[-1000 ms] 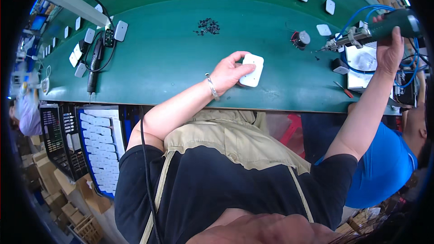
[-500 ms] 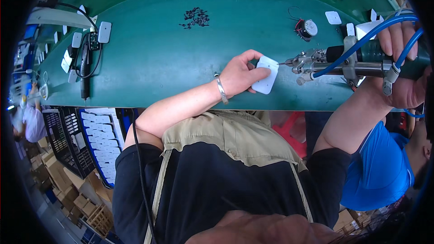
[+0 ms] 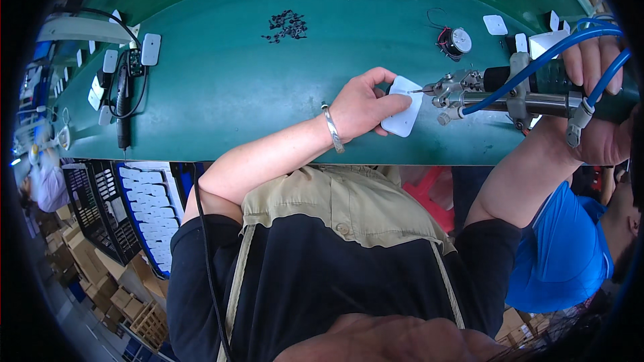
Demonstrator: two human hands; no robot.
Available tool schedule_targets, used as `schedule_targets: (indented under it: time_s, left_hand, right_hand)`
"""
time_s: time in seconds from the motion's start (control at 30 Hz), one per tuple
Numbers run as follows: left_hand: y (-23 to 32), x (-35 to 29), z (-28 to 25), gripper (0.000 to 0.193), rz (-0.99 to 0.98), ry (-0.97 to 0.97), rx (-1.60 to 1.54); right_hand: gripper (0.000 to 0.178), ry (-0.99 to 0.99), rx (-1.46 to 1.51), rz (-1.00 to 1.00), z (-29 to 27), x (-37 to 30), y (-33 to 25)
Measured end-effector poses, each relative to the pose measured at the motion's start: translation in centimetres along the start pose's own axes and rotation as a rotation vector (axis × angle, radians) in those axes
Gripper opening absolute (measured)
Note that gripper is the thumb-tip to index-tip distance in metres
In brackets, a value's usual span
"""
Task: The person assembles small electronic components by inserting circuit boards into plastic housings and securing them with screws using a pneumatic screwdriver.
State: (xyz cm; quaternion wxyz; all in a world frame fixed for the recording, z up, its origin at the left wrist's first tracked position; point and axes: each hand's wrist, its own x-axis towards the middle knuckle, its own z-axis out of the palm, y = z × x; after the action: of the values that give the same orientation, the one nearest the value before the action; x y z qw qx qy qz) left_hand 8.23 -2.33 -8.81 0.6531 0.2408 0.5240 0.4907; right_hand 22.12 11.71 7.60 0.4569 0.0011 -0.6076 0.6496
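My left hand [image 3: 359, 108] grips a white plastic cover [image 3: 404, 119] with rounded corners, thumb on its face and fingers behind. Several small dots or holes show on the cover. At the right, my right hand [image 3: 600, 142] is wrapped round the dark body of a pneumatic screwdriver [image 3: 551, 102], lying level above the bench. Its thin bit points left and overlaps the upper right part of the cover; whether it sits in a hole is too small to tell. Part of the right hand is hidden behind the tool and blue air hoses [image 3: 537, 75].
A pile of small dark screws [image 3: 288, 26] lies on the green bench [image 3: 221, 87]. A round motor-like part [image 3: 459, 41] with thin wires is at the back right. A second screwdriver [image 3: 123, 107] stands left, above a crate of white covers [image 3: 153, 214]. Another person [image 3: 560, 248] sits at right.
My left hand has shifted the white cover slightly right and up. The screwdriver's bit, earlier at the cover's edge, now reaches over its face. My right hand has hardly moved.
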Motion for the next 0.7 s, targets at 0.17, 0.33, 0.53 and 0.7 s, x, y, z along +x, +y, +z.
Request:
schedule_targets:
  time_s: [0.17,0.33,0.53,0.7]
  left_hand:
    - [0.0,0.1,-0.1,0.031,0.048,0.001,-0.019]
    - [0.4,-0.1,0.1,0.032,0.053,0.009,0.007]
    - [0.9,-0.5,0.6,0.026,0.023,0.019,0.019]
    - [0.4,-0.2,0.5,0.032,0.053,0.036,-0.015]
  right_hand:
    - [0.045,0.09,-0.092,-0.028,0.8,-0.1,0.0]
    - [0.046,0.179,-0.188,-0.056,1.0,-0.5,0.0]
    - [0.047,0.283,-0.305,-0.09,1.7,-0.8,-0.1]
    - [0.047,0.358,-0.4,-0.119,5.7,-0.6,0.9]
